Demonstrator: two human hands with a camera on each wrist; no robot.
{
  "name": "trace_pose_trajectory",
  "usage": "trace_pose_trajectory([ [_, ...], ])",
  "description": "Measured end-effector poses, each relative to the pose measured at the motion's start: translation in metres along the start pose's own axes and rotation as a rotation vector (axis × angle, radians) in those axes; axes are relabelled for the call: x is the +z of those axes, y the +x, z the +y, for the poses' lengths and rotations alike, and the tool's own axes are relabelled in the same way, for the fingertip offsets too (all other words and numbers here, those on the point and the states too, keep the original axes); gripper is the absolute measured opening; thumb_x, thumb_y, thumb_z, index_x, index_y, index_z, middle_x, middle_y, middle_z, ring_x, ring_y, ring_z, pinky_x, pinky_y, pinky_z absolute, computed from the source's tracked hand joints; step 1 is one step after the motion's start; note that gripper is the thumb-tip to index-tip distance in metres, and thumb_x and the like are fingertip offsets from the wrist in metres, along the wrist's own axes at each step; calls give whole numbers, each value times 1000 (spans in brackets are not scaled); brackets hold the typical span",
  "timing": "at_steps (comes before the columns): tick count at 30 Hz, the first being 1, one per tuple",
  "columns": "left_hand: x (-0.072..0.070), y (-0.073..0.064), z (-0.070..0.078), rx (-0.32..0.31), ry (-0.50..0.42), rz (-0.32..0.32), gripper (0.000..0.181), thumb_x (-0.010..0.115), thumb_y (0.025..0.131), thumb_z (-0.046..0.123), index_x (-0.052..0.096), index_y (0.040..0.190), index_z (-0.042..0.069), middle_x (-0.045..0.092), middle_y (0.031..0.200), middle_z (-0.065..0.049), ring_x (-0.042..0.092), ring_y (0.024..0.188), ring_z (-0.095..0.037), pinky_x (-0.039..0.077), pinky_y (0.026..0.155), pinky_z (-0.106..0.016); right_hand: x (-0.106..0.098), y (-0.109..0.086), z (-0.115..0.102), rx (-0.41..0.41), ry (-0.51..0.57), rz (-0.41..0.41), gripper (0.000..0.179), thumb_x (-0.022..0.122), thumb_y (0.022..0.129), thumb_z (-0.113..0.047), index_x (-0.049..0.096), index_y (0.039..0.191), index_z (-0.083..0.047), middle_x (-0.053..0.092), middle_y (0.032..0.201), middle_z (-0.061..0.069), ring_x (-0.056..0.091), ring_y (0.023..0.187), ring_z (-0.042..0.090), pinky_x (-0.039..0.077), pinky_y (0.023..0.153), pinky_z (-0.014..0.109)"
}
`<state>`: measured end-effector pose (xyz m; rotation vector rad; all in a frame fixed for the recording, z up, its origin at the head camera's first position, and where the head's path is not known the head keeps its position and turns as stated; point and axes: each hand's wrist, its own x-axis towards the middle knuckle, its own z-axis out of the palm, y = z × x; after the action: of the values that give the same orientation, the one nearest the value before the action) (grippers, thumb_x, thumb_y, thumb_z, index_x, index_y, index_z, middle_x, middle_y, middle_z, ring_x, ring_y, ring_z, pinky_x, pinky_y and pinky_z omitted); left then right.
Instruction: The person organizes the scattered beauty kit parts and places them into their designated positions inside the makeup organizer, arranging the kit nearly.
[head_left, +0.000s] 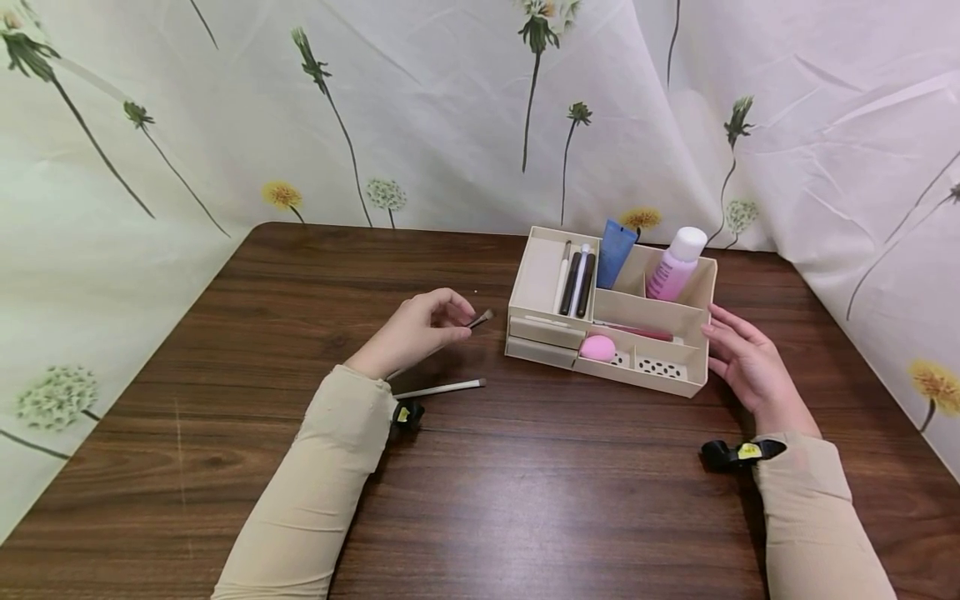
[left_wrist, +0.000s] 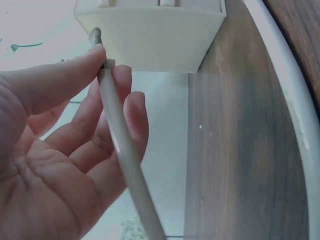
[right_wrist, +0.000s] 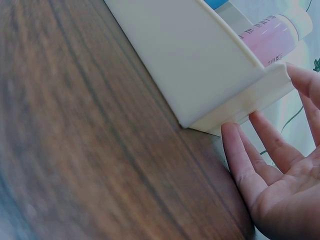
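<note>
My left hand (head_left: pixel 416 333) pinches a makeup brush (left_wrist: pixel 122 132) between thumb and fingers, close to its dark bristle end. The pale handle runs back past the palm in the left wrist view. Another white-handled brush (head_left: pixel 450 389) lies on the table beside the left wrist. A cream desktop organizer (head_left: pixel 538 271) stands to the right of the left hand. At its right side is my right hand (head_left: pixel 757 371), fingertips against the end wall and fingers mostly straight. In the right wrist view the organizer's front wall (right_wrist: pixel 180 60) shows near those fingers.
The organizer holds several slim pens or brushes (head_left: pixel 576 283), a blue tube (head_left: pixel 617 254), a pink bottle with a white cap (head_left: pixel 672 271), a red-handled item (head_left: pixel 637 330) and a pink sponge (head_left: pixel 598 348). Behind the wooden table (head_left: pixel 540 500) hangs a floral cloth (head_left: pixel 450 108).
</note>
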<state>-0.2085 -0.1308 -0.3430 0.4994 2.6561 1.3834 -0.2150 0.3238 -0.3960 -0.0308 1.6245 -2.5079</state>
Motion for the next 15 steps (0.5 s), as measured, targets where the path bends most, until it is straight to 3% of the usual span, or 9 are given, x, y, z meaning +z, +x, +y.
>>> trace_pose_trajectory([
  [5, -1, -1, 7, -8, 33, 26, 16, 67, 93, 8, 69, 108, 5, 72, 105, -10, 64, 96, -20, 49, 81, -30, 0, 0, -1, 7, -2, 9, 34, 53, 99, 0, 72, 116, -22, 74, 108, -6, 70, 97, 8, 59, 74, 28],
  [9, -3, -3, 12, 7, 51, 55, 16, 65, 95, 9, 74, 108, 6, 73, 107, -9, 60, 88, -17, 48, 75, -28, 0, -1, -2, 10, 4, 11, 33, 54, 99, 0, 72, 116, -22, 74, 108, -6, 70, 97, 8, 59, 74, 28],
  [15, -4, -5, 21, 28, -57, 89, 20, 62, 97, 7, 73, 113, 5, 73, 104, -13, 65, 78, -12, 58, 71, -32, 0, -1, -3, 1, 11, 1, 34, 52, 99, 1, 73, 115, -21, 75, 107, -6, 71, 97, 8, 59, 74, 28],
])
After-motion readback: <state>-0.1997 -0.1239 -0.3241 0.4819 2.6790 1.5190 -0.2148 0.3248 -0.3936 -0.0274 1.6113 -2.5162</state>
